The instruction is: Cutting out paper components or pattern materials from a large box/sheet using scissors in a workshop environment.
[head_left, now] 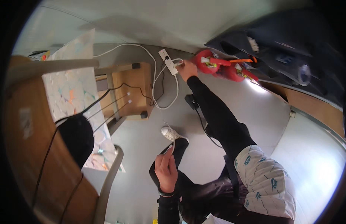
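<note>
**White power strip on a grey floor, right hand at its end**

The power strip (170, 66) lies slantwise on the smooth grey floor (262, 112), just above the middle of the frame. It is a slim, glossy white plastic bar with straight sides. A small black plug (166, 58) sits in it, and its smooth white cord (177, 93) leaves the lower end, swings in a rounded loop and runs off to the upper left.

The right hand (188, 70) is at the strip's right edge, fingers bent close together by a white plug (179, 64); whether they grip it, I cannot tell. The left hand (166, 173), at lower centre, pinches a thin pale cord (173, 146) between thumb and finger, in front of a white shoe (170, 132).

Left of the strip stands a pale wooden box (139, 84) with black feet; beyond it is a flat board (62, 91) mottled in white, grey and orange. A blocky black adapter (190, 100) rests below and right of the strip. To the strip's right are rounded red fire extinguishers (208, 63), under dark, creased fabric (270, 41) at upper right.
</note>
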